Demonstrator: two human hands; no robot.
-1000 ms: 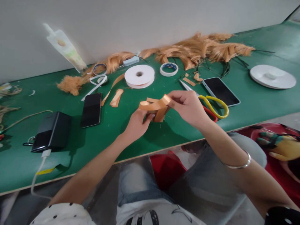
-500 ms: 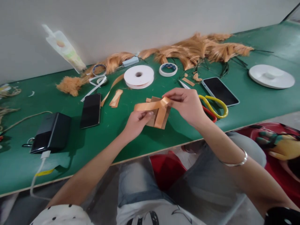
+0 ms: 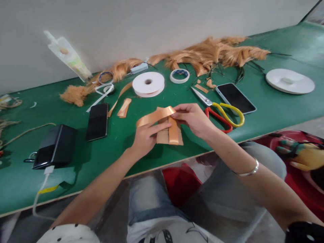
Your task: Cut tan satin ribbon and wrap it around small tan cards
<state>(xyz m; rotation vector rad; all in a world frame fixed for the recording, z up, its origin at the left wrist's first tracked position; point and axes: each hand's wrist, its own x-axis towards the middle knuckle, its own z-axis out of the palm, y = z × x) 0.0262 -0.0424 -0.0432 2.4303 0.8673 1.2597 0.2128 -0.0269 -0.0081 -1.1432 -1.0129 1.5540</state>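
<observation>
A small brown cardboard piece [image 3: 162, 137] is held just above the green table between my hands. Shiny orange satin ribbon [image 3: 173, 131] wraps lengthwise over it, and a loose ribbon length [image 3: 149, 118] arches off its top toward the left. My right hand [image 3: 194, 118] pinches the ribbon where it bends at the card's upper right corner. From the left, my left hand [image 3: 145, 136] grips the ribbon's loose side, its index finger lying across the card. The fingers partly hide where the ribbon ends.
Scissors [image 3: 224, 116] with red and yellow handles lie right of my hands, beside a phone [image 3: 236, 98]. Behind are a white ribbon spool [image 3: 148, 82], cut ribbon strips [image 3: 124, 108], tape [image 3: 179, 76] and orange fibre bundles [image 3: 207, 50]. At left are another phone [image 3: 97, 121] and a black device [image 3: 54, 146].
The card has turned straighter, with its wrapped ribbon now nearly vertical. My right hand has shifted left and down, uncovering more of the scissors. My left index finger has stretched across the card.
</observation>
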